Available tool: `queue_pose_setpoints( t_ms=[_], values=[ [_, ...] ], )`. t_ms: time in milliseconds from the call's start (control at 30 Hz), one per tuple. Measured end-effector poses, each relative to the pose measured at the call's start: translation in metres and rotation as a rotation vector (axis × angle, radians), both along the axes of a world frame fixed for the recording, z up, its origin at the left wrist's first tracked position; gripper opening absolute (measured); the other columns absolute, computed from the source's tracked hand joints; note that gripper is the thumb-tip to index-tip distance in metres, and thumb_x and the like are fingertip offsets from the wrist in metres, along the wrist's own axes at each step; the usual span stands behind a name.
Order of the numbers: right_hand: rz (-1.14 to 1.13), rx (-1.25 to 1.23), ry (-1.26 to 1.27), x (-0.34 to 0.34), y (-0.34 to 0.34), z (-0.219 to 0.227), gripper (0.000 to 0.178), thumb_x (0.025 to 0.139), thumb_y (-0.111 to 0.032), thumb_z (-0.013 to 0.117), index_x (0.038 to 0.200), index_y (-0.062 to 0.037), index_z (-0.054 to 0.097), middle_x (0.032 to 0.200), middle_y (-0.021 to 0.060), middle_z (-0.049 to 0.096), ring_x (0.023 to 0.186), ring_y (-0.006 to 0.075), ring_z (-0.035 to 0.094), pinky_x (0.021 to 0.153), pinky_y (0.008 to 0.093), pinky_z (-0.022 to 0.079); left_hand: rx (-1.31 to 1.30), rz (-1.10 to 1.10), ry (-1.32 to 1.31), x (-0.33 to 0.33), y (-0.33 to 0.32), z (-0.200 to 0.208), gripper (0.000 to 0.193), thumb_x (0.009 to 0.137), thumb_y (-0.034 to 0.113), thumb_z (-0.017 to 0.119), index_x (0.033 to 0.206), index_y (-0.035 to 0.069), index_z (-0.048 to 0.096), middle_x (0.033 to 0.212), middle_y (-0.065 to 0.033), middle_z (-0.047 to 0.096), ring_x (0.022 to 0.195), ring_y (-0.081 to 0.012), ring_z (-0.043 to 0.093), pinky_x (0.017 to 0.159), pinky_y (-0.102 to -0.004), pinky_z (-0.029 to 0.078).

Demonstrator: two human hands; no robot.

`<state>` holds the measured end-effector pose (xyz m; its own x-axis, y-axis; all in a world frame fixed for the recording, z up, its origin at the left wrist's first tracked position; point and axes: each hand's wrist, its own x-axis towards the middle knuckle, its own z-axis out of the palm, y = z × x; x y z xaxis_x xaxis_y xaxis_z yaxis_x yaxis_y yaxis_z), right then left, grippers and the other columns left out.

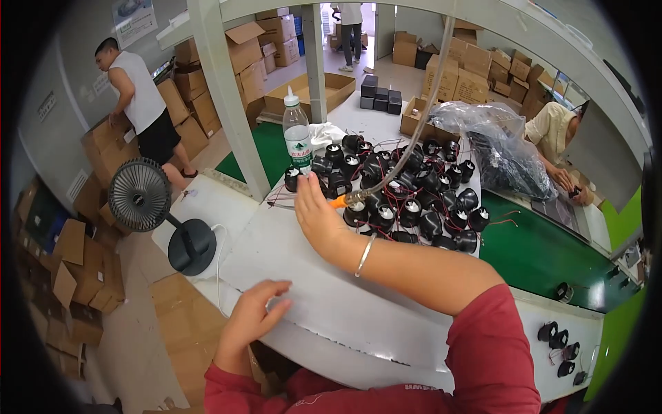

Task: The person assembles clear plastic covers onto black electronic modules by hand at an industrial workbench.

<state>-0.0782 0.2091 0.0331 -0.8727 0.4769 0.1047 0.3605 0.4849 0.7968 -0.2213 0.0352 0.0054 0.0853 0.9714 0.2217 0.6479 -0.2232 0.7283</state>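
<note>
My right hand reaches over the white worktop with its fingers stretched out flat, close to a clear plastic bottle with a pointed nozzle. Beside the back of this hand is the orange end of a clear hose; I see no grip on it. A crowd of black round parts with white tops and thin red wires lies just beyond and to the right. My left hand is held above the front edge of the worktop, fingers apart and holding nothing.
A black desk fan stands at the left. A green conveyor belt runs behind. A plastic bag of black parts sits at the right, near another person. Black boxes and cartons are at the back. A white post rises by the bottle.
</note>
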Motion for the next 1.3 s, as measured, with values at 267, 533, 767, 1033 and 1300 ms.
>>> queue_pose_setpoints(
  t_ms=[267, 533, 767, 1033, 1300],
  values=[
    [0.325, -0.321, 0.355, 0.067, -0.058, -0.019, 0.041, 0.083, -0.023, 0.052, 0.114, 0.0022, 0.06, 0.135, 0.0227, 0.049, 0.134, 0.0376, 0.039, 0.102, 0.0669, 0.03, 0.263, 0.011, -0.078, 0.012, 0.198, 0.021, 0.013, 0.082, 0.009, 0.066, 0.093, 0.001, 0.069, 0.086, -0.0121, 0.068, 0.076, -0.0256, 0.066, 0.07, -0.0333, 0.051],
    [0.107, -0.602, 0.61, 0.158, -0.1, 0.006, 0.042, 0.079, -0.029, 0.065, 0.112, -0.0041, 0.062, 0.126, 0.0195, 0.055, 0.125, 0.0358, 0.048, 0.094, 0.0797, 0.019, -0.582, -0.4, 0.191, 0.066, 0.294, 0.055, 0.039, 0.09, 0.039, 0.062, 0.095, 0.002, 0.073, 0.074, -0.0114, 0.068, 0.062, -0.0222, 0.068, 0.057, -0.0307, 0.055],
    [0.022, -0.65, 0.785, 0.187, -0.11, 0.008, 0.044, 0.074, -0.031, 0.076, 0.108, -0.0062, 0.065, 0.112, 0.0135, 0.06, 0.113, 0.0321, 0.053, 0.093, 0.081, 0.015, -0.436, -0.347, 0.284, 0.067, 0.305, 0.026, 0.021, 0.085, 0.017, 0.067, 0.097, -0.001, 0.069, 0.067, -0.0097, 0.065, 0.05, -0.016, 0.062, 0.046, -0.0305, 0.048],
    [-0.022, -0.705, 0.903, 0.197, -0.118, -0.002, 0.042, 0.074, -0.029, 0.077, 0.107, -0.0059, 0.065, 0.103, 0.008, 0.062, 0.109, 0.0288, 0.055, 0.099, 0.0781, 0.012, 0.049, -0.308, 0.412, 0.057, 0.281, -0.018, 0.019, 0.073, 0.003, 0.068, 0.092, 0.003, 0.069, 0.082, -0.0111, 0.066, 0.079, -0.0229, 0.065, 0.066, -0.0351, 0.052],
    [-0.035, -0.713, 0.939, 0.203, -0.13, -0.003, 0.041, 0.074, -0.028, 0.078, 0.106, -0.006, 0.065, 0.101, 0.0059, 0.062, 0.107, 0.0274, 0.056, 0.1, 0.0771, 0.012, 0.694, -0.163, 0.121, 0.044, 0.224, 0.019, 0.012, 0.074, -0.002, 0.069, 0.084, 0.0, 0.064, 0.083, -0.0086, 0.057, 0.075, -0.0243, 0.059, 0.064, -0.0319, 0.048]
  ],
)
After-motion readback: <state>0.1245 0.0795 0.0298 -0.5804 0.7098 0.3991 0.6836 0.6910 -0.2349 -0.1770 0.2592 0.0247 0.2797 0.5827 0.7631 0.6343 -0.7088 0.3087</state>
